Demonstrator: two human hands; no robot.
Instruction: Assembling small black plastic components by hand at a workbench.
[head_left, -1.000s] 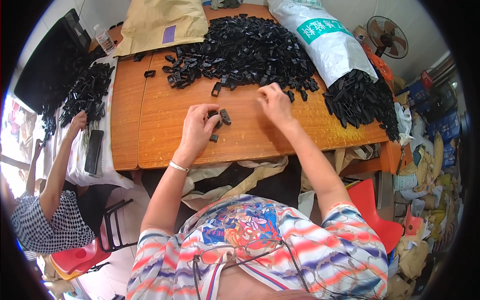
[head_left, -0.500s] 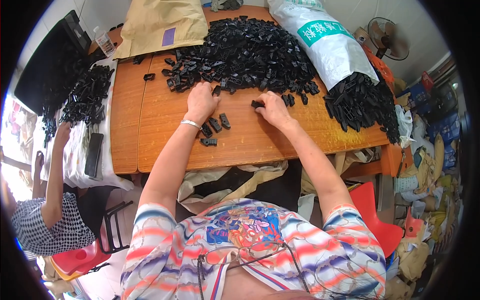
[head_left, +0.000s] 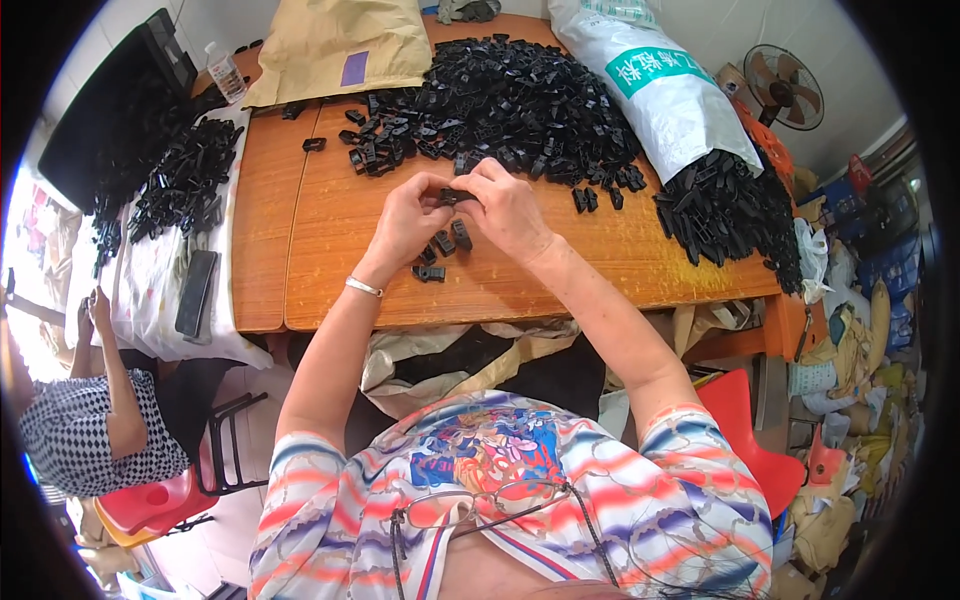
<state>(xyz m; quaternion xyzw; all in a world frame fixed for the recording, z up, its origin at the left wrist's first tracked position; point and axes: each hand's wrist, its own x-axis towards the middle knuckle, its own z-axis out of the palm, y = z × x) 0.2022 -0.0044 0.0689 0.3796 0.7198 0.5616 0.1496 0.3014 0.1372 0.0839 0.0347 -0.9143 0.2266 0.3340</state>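
Observation:
Above the wooden table [head_left: 560,270], my two hands meet over a small black plastic part [head_left: 452,196]. My left hand [head_left: 412,222] pinches one side of it, and my right hand [head_left: 510,208] grips it from the other side. Fingers cover most of the part, so I cannot tell whether it is one piece or two. Just below my hands lie several loose black parts [head_left: 430,273]. Beyond them a large heap of similar black parts [head_left: 520,105] spreads across the table.
A white sack [head_left: 680,95] at the right spills longer black pieces [head_left: 705,205]. A brown paper bag [head_left: 345,50] lies at the back left. On the left, a person in a checked top [head_left: 95,430] sits by another pile of black parts [head_left: 185,180]. A fan [head_left: 785,88] stands behind.
My right hand has moved left with its black part and met my left hand, which has shifted slightly nearer to me. The person at the left has drawn their raised hand back from the pile.

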